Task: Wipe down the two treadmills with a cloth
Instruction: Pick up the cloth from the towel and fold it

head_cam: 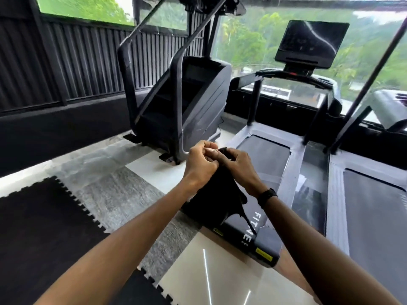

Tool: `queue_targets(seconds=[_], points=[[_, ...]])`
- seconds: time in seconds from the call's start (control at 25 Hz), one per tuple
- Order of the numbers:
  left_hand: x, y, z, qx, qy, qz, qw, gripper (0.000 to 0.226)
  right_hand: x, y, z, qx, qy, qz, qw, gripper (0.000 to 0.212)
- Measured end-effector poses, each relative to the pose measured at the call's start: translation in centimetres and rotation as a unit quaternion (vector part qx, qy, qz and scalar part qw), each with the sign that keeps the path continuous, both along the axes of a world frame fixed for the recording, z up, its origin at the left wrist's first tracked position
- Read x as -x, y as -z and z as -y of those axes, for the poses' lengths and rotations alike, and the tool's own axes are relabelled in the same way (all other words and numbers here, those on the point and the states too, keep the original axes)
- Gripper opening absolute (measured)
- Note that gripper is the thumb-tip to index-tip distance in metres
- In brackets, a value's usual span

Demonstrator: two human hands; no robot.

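Black cloth (217, 192) hangs from both hands in mid-air, over the rear end of the nearer treadmill (267, 172). The left hand (201, 162) and the right hand (236, 165) are close together, fingers curled and pinching the cloth's top edge between them; the fabric drapes down from there, its long axis roughly vertical, with a ragged corner trailing towards the rear cover printed with white letters (only part of the word can be read). A dark watch (267, 195) sits on the right wrist.

This treadmill's belt runs lengthwise away from the person towards the windows, where its console screen (311, 44) stands upright on the frame, facing back. A second treadmill (374, 214) lies parallel on the right, its belt pointing the same way; a narrow strip of glossy floor (312, 190) separates the two side rails. Its right side is cut off by the frame edge.

Left of the nearer treadmill stands a stair-climbing machine (185, 102), with an open lane of pale floor between them. More open floor spreads to the left and towards the person: grey and white tiles, then black interlocking foam mats (44, 227) along the left edge. A dark slatted wall (77, 69) closes the left side, and large windows with green trees behind them close the far end.
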State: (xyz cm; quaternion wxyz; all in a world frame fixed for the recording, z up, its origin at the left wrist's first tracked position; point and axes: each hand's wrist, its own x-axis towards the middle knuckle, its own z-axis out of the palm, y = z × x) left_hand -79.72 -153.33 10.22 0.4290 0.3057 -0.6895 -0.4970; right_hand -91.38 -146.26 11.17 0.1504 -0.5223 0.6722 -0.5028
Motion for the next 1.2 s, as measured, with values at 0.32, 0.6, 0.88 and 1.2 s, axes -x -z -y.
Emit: queue_targets(seconds=[0.32,0.6,0.88,1.2], points=[[7.8,2.7,7.8,-0.063,0.115,-0.037,0.991,0.035,8.6,3.4,6.7,0.0,0.052,0.018,0.999,0.019],[17.0,1.6,23.2,0.173,0.104,0.151,0.968,0.04,20.0,1.1,17.2,0.042,0.018,-0.001,0.999,0.017],[27.6,1.4,32.8,0.362,0.159,0.303,0.867,0.04,31.5,0.2,22.9,0.044,0.075,0.049,0.995,0.016],[37.7,1.6,43.3,0.481,0.201,0.343,0.782,0.047,42.2,5.4,28.6,-0.002,0.156,0.105,0.982,0.009]])
